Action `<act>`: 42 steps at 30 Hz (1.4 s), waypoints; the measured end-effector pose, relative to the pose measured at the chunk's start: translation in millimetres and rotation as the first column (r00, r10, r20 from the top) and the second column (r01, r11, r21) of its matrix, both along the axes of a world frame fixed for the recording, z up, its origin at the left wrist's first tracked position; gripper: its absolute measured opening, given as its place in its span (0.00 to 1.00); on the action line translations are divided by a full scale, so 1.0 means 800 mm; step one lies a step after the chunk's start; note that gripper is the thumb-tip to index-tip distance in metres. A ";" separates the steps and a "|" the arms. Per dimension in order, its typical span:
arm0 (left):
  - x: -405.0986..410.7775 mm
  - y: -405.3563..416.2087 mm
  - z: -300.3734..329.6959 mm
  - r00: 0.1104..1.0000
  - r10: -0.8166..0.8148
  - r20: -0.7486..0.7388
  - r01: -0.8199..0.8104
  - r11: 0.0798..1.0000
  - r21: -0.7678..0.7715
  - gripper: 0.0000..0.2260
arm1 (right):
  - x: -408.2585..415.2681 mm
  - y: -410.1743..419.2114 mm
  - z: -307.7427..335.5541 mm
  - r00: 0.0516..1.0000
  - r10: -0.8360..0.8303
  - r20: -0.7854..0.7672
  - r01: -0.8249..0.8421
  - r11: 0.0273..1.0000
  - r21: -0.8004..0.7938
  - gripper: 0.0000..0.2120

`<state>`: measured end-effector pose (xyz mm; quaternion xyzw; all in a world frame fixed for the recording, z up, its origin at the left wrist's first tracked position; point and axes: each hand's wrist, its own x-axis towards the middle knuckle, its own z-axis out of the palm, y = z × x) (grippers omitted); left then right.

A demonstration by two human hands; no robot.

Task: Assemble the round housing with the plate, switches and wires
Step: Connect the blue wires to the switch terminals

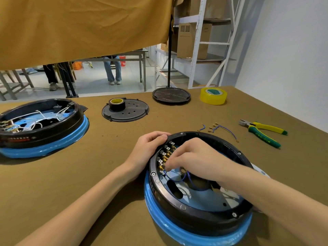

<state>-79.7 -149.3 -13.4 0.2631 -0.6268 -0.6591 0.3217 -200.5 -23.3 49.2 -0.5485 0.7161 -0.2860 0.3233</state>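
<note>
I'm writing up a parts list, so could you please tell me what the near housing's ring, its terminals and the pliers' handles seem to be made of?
Ring: likely black moulded plastic, semi-gloss with soft highlights and set-in screws.
Terminals: probably brass, judging by their shiny gold colour.
Handles of the pliers: apparently rubbery sleeves, matte yellow and green with printed lettering.
</note>
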 end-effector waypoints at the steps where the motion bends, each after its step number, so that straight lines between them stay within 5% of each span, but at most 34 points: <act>1: 0.000 0.000 0.000 1.000 0.000 0.002 0.000 1.000 0.000 0.08 | -0.002 0.000 0.003 0.999 0.005 0.044 -0.006 1.000 0.017 0.07; 20: 0.002 -0.003 -0.004 1.000 -0.005 0.022 0.006 0.999 -0.042 0.08 | 0.010 -0.008 -0.002 0.993 -0.096 -0.071 0.103 0.989 0.106 0.05; 24: 0.005 -0.003 0.002 0.996 0.058 0.069 -0.040 0.969 -0.244 0.08 | 0.001 0.008 0.005 0.992 -0.081 0.100 0.089 0.994 -0.071 0.04; 28: 0.007 0.006 0.027 0.978 0.206 0.037 -0.149 0.808 -0.570 0.06 | -0.026 0.020 0.005 0.924 -0.145 0.354 0.273 0.899 -0.343 0.04; 32: 0.002 0.033 0.050 0.999 0.037 -0.017 -0.040 0.845 -0.532 0.06 | -0.046 0.028 0.004 0.883 -0.120 0.453 0.312 0.872 -0.378 0.06; 42: -0.003 0.055 0.063 0.993 -0.085 -0.087 0.023 0.833 -0.553 0.04 | -0.073 0.048 0.005 0.958 0.024 0.287 0.113 0.886 -0.450 0.06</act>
